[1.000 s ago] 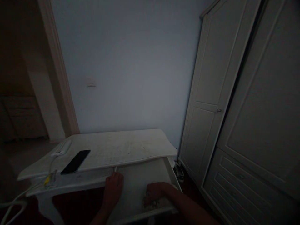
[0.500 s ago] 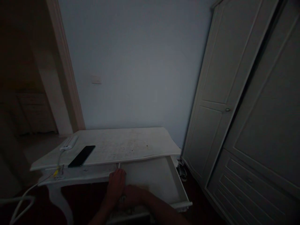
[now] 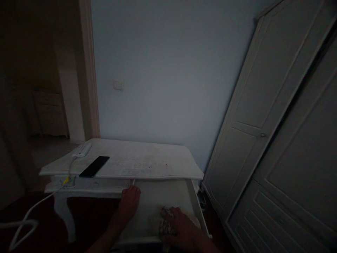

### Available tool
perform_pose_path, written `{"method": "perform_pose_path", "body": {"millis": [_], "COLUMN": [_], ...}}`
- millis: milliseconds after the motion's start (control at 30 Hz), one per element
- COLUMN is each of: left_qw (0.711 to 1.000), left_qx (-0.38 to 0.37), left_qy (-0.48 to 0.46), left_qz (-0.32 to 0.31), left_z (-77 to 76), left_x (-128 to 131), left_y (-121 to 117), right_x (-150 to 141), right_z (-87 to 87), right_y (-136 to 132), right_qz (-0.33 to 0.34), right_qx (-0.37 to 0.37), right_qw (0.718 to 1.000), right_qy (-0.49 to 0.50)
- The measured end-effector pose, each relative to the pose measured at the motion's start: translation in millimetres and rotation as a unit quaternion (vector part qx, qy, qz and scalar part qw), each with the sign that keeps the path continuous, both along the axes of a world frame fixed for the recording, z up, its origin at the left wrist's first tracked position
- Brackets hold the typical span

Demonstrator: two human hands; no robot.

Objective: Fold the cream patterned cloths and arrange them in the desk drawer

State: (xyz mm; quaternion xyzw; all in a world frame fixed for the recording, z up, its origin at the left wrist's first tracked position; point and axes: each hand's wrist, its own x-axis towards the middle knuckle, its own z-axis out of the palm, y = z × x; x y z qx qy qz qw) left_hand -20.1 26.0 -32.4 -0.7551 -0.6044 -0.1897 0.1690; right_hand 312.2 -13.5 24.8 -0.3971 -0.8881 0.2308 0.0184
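Cloth [image 3: 166, 227], patterned dark and light, bunched: in the drawer [image 3: 163, 191], on its floor toward the front, directly under your right hand [image 3: 181, 226] and showing past your fingers on their left side; whether those fingers clasp it or only press it, I cannot tell; your left hand [image 3: 130, 198], clenched over the drawer's left wall near the desk [image 3: 126, 153], lies well apart from the cloth, to its left and farther back; drawer, pale inside, pulled out beneath the right half of the desk; phone [image 3: 94, 166], dark, flat near the desk's front edge, left part; strip [image 3: 82, 150], white, behind the phone and to its left; cable [image 3: 44, 199], white, running from the strip over the front edge, with a yellow patch; switch [image 3: 118, 84], on the wall; wardrobe [image 3: 244, 105], at right; shoe [image 3: 202, 200], dimly seen, between drawer and wardrobe.
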Motion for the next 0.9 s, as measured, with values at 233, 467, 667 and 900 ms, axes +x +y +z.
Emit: {"method": "perform_pose_path", "body": {"millis": [233,467,667,900], "left_qw": [0.999,0.995,0.998,0.999], "left_qx": [-0.022,-0.101,-0.037,-0.026], "left_qy": [0.014,0.01,0.041,0.037], "left_qz": [0.022,0.003,-0.002,-0.003], "left_z": [6.9,20.3,5.6,2.1], "left_x": [3,2,-2,-4], "left_y": [-3,-5,-3,-1], "right_x": [-66,-196,-124,22], "right_z": [-67.2,-123.7,-112.2,-71.3], "right_y": [-1,7,0,-27], "right_qz": [0.057,0.135,0.084,-0.016], "right_qx": [0.236,0.385,0.265,0.252], "right_qw": [0.968,0.894,0.953,0.965], "right_qy": [0.07,0.185,0.117,0.074]}}
